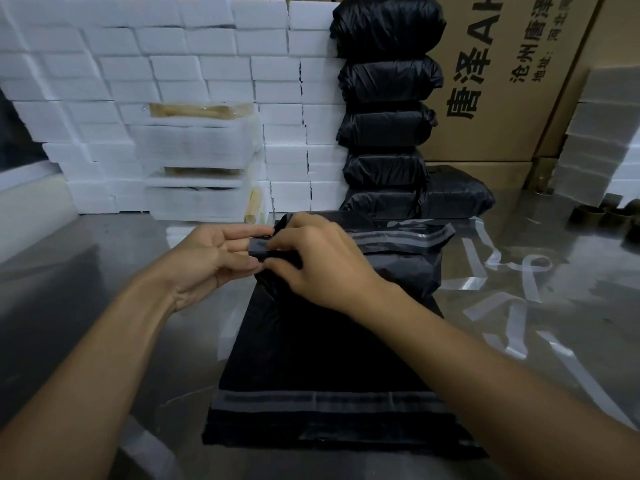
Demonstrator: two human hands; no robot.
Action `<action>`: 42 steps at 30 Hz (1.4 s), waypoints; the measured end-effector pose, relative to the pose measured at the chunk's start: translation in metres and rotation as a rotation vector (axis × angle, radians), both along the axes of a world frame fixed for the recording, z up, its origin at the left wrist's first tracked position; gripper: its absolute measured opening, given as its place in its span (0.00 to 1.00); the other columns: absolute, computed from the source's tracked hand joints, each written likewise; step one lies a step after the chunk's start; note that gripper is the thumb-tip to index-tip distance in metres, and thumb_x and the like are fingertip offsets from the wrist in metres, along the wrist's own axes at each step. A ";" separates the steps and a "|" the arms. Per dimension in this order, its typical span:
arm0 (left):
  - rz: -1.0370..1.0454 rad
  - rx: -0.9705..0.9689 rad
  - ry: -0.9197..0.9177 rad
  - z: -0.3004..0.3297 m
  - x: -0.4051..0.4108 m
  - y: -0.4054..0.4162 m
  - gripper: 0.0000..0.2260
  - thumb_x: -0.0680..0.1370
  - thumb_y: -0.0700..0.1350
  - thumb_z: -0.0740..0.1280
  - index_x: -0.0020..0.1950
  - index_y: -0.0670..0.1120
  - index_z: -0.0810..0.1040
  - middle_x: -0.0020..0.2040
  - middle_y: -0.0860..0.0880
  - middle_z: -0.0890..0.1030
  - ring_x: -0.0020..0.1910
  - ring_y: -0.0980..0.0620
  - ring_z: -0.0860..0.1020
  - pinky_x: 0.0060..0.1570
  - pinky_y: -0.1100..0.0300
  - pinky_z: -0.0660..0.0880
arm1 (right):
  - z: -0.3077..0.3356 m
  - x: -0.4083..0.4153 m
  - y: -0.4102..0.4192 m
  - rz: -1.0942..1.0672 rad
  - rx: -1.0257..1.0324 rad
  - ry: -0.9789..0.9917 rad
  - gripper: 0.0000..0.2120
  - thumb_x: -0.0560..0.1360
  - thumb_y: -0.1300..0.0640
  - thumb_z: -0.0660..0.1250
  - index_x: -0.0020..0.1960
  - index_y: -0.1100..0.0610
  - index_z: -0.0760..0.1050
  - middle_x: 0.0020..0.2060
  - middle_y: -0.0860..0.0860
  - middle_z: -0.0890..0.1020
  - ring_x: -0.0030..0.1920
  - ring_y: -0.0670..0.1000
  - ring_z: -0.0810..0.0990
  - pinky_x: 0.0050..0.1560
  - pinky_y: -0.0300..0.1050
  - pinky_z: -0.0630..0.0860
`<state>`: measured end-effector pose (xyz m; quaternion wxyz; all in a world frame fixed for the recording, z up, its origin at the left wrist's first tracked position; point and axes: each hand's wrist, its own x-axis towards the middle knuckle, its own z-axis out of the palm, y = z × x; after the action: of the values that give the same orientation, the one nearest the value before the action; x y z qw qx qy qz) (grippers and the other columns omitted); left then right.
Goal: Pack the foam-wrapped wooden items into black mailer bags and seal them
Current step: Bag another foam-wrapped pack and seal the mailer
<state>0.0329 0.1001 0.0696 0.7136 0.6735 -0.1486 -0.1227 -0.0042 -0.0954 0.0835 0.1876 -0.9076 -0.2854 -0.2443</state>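
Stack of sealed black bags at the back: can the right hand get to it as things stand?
Probably yes, once freed. The right hand is pinching the mailer bag flap now. Beyond it, only bare steel table lies before the stack of sealed black bags; nothing stands between.

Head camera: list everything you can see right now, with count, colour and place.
Mailer bags: a flat pile, black, on the steel table in front.
Packed bags: five stacked, a sixth beside, black, centre back.
Foam-wrapped items: several, white, left of centre.
Foam blocks: many, white, back left.
Cardboard boxes: brown, back right.
Peeled liner strips: several, clear, right.
Left hand: fingers at the bag's flap.
Right hand: pinching the flap.
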 end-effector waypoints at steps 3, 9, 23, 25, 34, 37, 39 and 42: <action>0.015 0.042 -0.019 0.001 -0.002 0.000 0.23 0.73 0.22 0.63 0.61 0.43 0.80 0.56 0.40 0.84 0.56 0.46 0.83 0.53 0.59 0.80 | 0.006 0.007 0.012 -0.024 -0.165 -0.046 0.13 0.79 0.47 0.67 0.60 0.51 0.82 0.52 0.52 0.78 0.53 0.56 0.78 0.47 0.47 0.69; -0.022 0.084 -0.022 0.005 -0.003 0.001 0.23 0.72 0.21 0.63 0.62 0.41 0.79 0.49 0.42 0.85 0.49 0.50 0.84 0.46 0.63 0.79 | 0.017 0.009 0.021 -0.035 -0.306 -0.109 0.12 0.81 0.49 0.62 0.56 0.52 0.82 0.51 0.50 0.79 0.49 0.56 0.79 0.44 0.44 0.61; -0.013 0.031 -0.044 0.004 -0.004 -0.002 0.23 0.71 0.20 0.61 0.52 0.43 0.85 0.46 0.40 0.85 0.48 0.49 0.84 0.46 0.61 0.80 | 0.014 0.017 0.031 -0.056 -0.348 -0.167 0.07 0.81 0.54 0.59 0.48 0.58 0.71 0.46 0.53 0.74 0.45 0.58 0.76 0.42 0.47 0.59; -0.010 -0.009 -0.013 0.006 -0.003 0.000 0.22 0.71 0.20 0.61 0.55 0.40 0.83 0.50 0.39 0.84 0.51 0.47 0.84 0.47 0.61 0.80 | 0.014 0.018 0.027 -0.064 -0.164 -0.064 0.08 0.81 0.54 0.60 0.49 0.59 0.72 0.49 0.55 0.77 0.46 0.58 0.76 0.42 0.49 0.64; 0.009 0.006 0.028 0.009 -0.003 0.001 0.24 0.70 0.20 0.62 0.62 0.39 0.78 0.55 0.38 0.83 0.56 0.43 0.82 0.49 0.59 0.81 | 0.027 0.025 -0.014 0.014 1.003 0.467 0.02 0.82 0.60 0.59 0.50 0.55 0.70 0.30 0.50 0.79 0.24 0.48 0.73 0.29 0.42 0.70; 0.005 0.014 0.020 0.010 -0.003 0.001 0.24 0.71 0.20 0.62 0.62 0.39 0.78 0.55 0.38 0.83 0.55 0.43 0.83 0.47 0.60 0.81 | 0.024 0.021 -0.051 -0.143 0.496 0.258 0.15 0.72 0.65 0.65 0.55 0.50 0.76 0.40 0.51 0.76 0.39 0.50 0.75 0.40 0.46 0.73; 0.002 0.022 0.016 0.011 -0.004 0.001 0.24 0.71 0.21 0.62 0.62 0.39 0.78 0.55 0.38 0.83 0.56 0.43 0.82 0.47 0.61 0.81 | 0.021 0.019 -0.073 -0.302 0.163 0.070 0.16 0.72 0.63 0.68 0.58 0.52 0.79 0.47 0.51 0.78 0.46 0.50 0.76 0.45 0.47 0.75; 0.002 0.033 0.015 0.011 -0.003 0.002 0.24 0.71 0.21 0.62 0.62 0.39 0.78 0.56 0.38 0.83 0.56 0.43 0.82 0.48 0.61 0.81 | 0.021 0.015 -0.101 -0.467 0.203 -0.082 0.10 0.79 0.51 0.67 0.41 0.54 0.79 0.33 0.50 0.78 0.36 0.53 0.77 0.36 0.48 0.72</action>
<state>0.0299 0.1018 0.0803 0.7034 0.6846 -0.1408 -0.1295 0.0110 -0.1960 0.1048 0.2043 -0.9148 -0.0494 -0.3450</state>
